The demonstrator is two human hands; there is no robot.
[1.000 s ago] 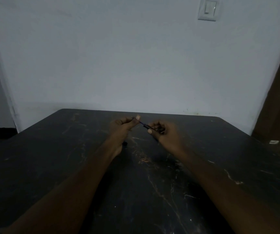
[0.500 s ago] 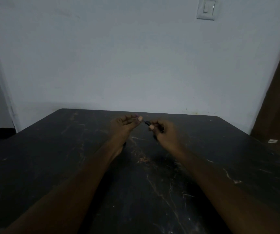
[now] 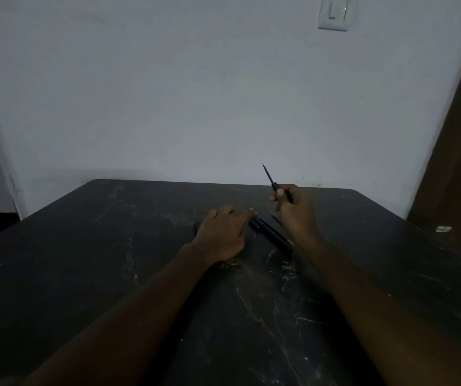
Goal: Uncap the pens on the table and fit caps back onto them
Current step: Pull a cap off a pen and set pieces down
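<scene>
My right hand (image 3: 296, 211) grips an uncapped dark pen (image 3: 272, 181) with its blue tip pointing up and to the left, above the far part of the dark table (image 3: 112, 260). My left hand (image 3: 223, 235) lies palm down on the table, fingers spread, with the fingertips touching dark pens (image 3: 272, 235) that lie side by side between the two hands. A short dark piece, perhaps a cap (image 3: 196, 227), rests just left of my left hand. Whether the left hand holds anything under its palm is hidden.
The table is black with pale scratches and ends at a white wall. A light switch (image 3: 333, 12) is high on the wall. A brown door or panel (image 3: 457, 162) stands at the right. A small white object (image 3: 443, 229) lies beyond the table's right edge.
The hands have come apart. My right hand rose with the bare pen tip pointing up. My left hand dropped flat onto the table beside the lying pens.
</scene>
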